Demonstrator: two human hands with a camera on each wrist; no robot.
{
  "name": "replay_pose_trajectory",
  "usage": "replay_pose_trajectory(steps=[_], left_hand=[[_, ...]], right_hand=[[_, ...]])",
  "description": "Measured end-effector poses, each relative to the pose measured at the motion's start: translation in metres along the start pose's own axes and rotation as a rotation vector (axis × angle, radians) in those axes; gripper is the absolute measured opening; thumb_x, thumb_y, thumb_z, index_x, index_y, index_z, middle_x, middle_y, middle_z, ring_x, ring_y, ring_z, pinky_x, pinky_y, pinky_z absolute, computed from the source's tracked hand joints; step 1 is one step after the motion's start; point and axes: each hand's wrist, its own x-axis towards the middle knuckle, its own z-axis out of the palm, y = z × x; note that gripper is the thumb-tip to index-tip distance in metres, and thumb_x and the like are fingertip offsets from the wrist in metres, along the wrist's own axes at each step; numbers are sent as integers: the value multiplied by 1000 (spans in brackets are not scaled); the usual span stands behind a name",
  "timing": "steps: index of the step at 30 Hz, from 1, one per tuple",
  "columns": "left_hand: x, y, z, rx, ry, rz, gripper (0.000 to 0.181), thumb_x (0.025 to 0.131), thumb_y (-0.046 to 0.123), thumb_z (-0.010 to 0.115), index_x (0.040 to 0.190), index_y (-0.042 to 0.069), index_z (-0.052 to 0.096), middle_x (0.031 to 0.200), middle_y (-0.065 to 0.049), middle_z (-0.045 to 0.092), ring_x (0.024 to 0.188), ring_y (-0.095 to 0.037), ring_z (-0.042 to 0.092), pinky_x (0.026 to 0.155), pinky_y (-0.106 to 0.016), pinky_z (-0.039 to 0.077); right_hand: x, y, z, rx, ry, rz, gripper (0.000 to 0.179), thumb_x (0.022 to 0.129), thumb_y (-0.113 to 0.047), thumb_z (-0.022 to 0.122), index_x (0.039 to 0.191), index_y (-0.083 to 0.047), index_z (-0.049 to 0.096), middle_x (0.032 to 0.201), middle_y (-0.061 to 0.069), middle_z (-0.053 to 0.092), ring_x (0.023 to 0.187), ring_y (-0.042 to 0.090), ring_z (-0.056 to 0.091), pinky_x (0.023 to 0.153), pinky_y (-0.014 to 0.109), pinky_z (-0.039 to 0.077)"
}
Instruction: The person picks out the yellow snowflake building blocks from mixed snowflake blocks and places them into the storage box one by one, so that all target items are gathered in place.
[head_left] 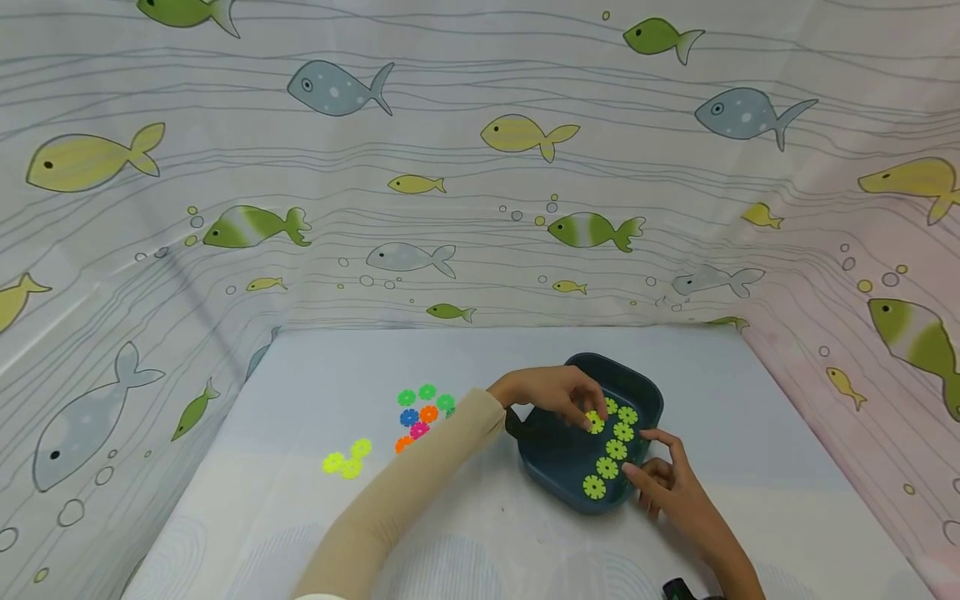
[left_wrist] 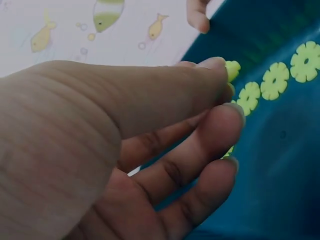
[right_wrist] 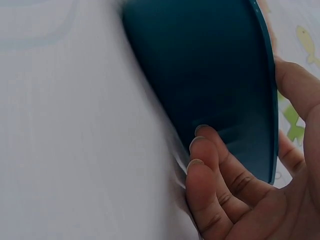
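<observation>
My left hand [head_left: 555,390] reaches over a dark teal square tray [head_left: 551,450] and pinches a yellow-green flower-shaped disc [left_wrist: 232,71] between thumb and fingertips. Inside the tray, several more such discs [head_left: 617,450] form a curved row along the right side. My right hand [head_left: 675,492] grips the tray's right wall, thumb at the rim [right_wrist: 275,100] and curled fingers [right_wrist: 202,185] against the outer side. The tray sits turned at an angle, its far corner partly behind the left hand.
Left of the tray, three yellow discs [head_left: 351,468] lie grouped on the white table [head_left: 247,500]. Green discs [head_left: 427,392], a blue disc [head_left: 408,417], orange discs [head_left: 428,413] and a pink disc [head_left: 420,431] lie nearer, partly behind the left sleeve [head_left: 405,492]. A fish-print backdrop [head_left: 465,217] encloses the table.
</observation>
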Motion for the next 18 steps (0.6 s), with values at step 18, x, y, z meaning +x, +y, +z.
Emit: replay_pose_trajectory(steps=[18], left_hand=[[22, -2, 4, -39, -17, -110, 25, 94, 0, 73, 119, 1, 71, 92, -9, 71, 75, -20, 69, 71, -29, 59]], right_hand=[[0, 3, -1, 2, -1, -21, 69, 100, -31, 71, 151, -28, 24, 89, 17, 63, 67, 30, 61, 54, 39, 54]])
